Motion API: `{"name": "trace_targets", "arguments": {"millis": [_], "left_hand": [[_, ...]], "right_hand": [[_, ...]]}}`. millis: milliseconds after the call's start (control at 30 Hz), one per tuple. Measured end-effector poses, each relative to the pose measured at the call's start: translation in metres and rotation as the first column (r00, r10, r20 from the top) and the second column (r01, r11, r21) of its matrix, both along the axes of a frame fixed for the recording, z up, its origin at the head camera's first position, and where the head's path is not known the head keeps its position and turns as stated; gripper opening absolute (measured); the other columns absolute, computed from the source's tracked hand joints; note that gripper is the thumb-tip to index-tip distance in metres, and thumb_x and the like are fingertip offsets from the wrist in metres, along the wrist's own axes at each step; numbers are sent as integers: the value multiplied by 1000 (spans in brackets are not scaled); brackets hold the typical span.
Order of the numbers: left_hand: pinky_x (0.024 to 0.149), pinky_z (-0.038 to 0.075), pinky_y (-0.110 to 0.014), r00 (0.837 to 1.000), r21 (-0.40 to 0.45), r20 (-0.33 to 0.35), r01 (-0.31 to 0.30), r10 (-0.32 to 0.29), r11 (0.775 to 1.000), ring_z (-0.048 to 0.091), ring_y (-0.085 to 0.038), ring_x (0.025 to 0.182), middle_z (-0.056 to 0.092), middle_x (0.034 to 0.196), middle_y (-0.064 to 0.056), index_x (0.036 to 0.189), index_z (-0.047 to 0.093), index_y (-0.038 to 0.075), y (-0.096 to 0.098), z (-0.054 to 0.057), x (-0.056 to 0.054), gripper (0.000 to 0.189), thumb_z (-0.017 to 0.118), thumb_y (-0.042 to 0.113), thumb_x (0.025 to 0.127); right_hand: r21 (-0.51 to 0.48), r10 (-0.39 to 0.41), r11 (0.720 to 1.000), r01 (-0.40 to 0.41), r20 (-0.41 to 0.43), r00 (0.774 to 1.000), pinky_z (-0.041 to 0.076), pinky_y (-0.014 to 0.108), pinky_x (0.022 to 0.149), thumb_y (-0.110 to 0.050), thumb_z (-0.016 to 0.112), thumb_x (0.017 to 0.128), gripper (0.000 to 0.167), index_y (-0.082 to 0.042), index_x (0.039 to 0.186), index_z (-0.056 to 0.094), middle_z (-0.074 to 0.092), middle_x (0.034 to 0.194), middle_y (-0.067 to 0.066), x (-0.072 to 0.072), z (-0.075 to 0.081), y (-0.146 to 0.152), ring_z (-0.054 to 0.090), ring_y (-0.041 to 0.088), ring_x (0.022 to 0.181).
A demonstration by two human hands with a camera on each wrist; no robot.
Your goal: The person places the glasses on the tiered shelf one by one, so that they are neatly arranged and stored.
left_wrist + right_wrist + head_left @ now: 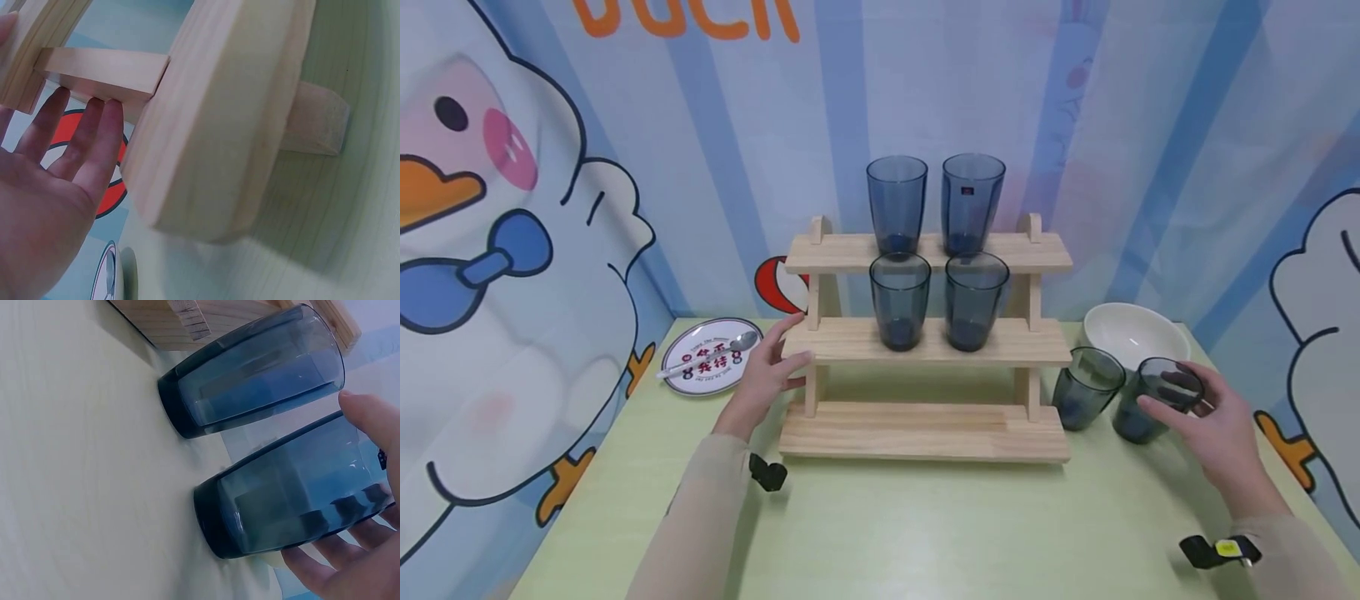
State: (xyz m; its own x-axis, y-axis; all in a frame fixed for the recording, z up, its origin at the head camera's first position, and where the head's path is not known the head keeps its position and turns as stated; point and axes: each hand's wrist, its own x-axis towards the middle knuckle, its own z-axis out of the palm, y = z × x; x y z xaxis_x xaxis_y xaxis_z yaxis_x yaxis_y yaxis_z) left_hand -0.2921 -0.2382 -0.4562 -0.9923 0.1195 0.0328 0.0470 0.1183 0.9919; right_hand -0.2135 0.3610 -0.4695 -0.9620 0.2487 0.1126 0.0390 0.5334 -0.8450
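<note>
A three-tier wooden display stand (925, 433) stands on the table. My left hand (765, 375) is at its left side, and in the left wrist view the fairly straight fingers (103, 137) touch a wooden upright (103, 69). At the right, my right hand (1221, 425) holds a blue-tinted glass (1138, 417) near its rim, thumb on the near side and fingers round the far side. Close beside it, a second blue glass (1078, 400) stands by the stand's right end. Two glasses stand on the top tier, including one with a small label (972, 204), and two on the middle tier, including the left one (900, 304).
Behind the right-hand glasses sits a white bowl (1138, 329). A patterned plate (700, 379) carrying a spoon (741, 342) lies left of the stand. A striped cartoon curtain (745, 150) hangs behind and beside the pale green table (925, 533).
</note>
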Motion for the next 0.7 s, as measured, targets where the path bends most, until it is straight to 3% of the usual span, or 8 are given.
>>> {"name": "trace_targets", "arguments": {"millis": [100,267,467,700], "left_hand": [[104,52,-63,1000,-4,5,-3,3,1000,49,-41,142,39,165,-12,162,38,36,0,0,1,66,66,19,104],[103,53,-63,1000,1,9,-7,7,1000,50,-41,141,40,165,-11,162,39,36,1,1,1,66,66,19,104],[103,53,-62,1000,2,7,-3,3,1000,49,-40,141,39,165,-12,162,39,36,2,2,0,67,67,19,104],[103,53,-63,1000,-1,3,-4,4,1000,49,-41,141,39,165,-12,162,39,35,1,1,1,66,66,19,104]], "right_hand": [[-13,-13,1000,13,12,1000,51,7,74,-38,82,92,89,-18,165,35,49,149,13,4,-1,2,57,19,117],[-58,-13,998,12,-10,1000,54,10,72,-32,83,92,83,-20,162,40,54,135,-10,9,1,6,52,-6,101],[-37,-60,998,60,-4,998,52,8,72,-33,83,92,86,-23,164,37,53,138,-6,21,16,3,48,-6,100],[-3,-46,999,46,-133,990,48,4,74,-22,83,93,78,-19,161,44,55,124,-25,34,42,-5,53,-11,99]]}}
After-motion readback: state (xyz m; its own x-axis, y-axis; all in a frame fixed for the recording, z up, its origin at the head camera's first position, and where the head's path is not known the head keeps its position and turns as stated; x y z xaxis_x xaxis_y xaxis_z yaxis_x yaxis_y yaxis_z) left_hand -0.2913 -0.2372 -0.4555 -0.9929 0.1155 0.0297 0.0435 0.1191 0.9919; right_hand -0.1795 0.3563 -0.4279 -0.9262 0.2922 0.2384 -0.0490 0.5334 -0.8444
